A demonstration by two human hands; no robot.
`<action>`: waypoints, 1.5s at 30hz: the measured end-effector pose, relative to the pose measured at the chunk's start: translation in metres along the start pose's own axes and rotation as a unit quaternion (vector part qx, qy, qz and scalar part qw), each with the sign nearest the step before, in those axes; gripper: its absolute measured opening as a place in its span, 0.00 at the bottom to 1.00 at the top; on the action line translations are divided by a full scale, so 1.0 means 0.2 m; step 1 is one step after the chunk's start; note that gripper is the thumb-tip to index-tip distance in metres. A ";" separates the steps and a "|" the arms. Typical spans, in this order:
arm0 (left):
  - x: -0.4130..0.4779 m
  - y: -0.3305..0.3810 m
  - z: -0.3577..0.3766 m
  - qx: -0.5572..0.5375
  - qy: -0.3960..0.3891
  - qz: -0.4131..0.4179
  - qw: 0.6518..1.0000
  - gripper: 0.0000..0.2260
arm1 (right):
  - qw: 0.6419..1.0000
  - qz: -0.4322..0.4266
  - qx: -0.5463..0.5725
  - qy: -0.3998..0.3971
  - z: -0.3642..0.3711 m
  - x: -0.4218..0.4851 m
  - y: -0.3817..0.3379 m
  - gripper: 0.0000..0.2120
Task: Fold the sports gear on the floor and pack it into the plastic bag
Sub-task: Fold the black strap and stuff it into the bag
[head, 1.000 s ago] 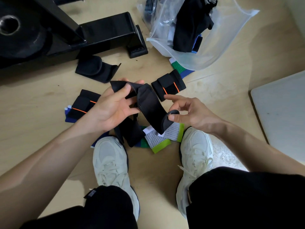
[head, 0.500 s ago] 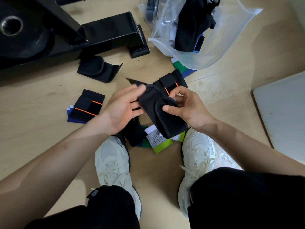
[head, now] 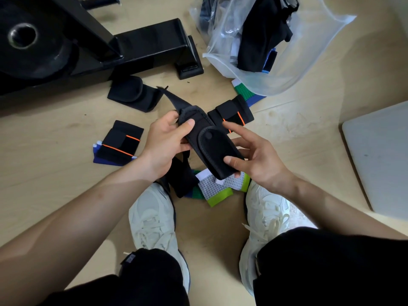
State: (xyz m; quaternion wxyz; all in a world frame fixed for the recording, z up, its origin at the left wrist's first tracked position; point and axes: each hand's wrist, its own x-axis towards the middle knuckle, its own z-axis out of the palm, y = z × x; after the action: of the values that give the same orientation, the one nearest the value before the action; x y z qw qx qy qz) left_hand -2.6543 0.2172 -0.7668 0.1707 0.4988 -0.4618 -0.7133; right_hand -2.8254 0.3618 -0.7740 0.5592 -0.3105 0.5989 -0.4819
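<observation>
Sliding lower, right hand [head: 260,164] pinches the wrap [head: 212,146].

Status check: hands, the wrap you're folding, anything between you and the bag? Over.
Left hand and right hand both grip the black wrap. Wrap folded over, tail loose, not bagged. Orange-striped wrap lies on the floor toward the plastic bag.

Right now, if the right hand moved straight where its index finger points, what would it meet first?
Probably the upper end of the black padded strap that the left hand grips; depth is unclear.
</observation>
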 end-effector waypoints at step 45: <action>-0.03 0.03 -0.03 0.165 0.048 0.203 0.964 0.10 | 0.997 0.075 0.002 -0.021 -0.04 -0.02 0.02 0.13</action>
State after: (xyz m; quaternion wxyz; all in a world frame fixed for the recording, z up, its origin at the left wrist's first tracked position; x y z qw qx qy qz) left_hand -2.6482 0.2156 -0.7596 0.2493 0.4498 -0.6558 -0.5527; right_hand -2.8322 0.3683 -0.7768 0.6071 -0.2737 0.6071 -0.4335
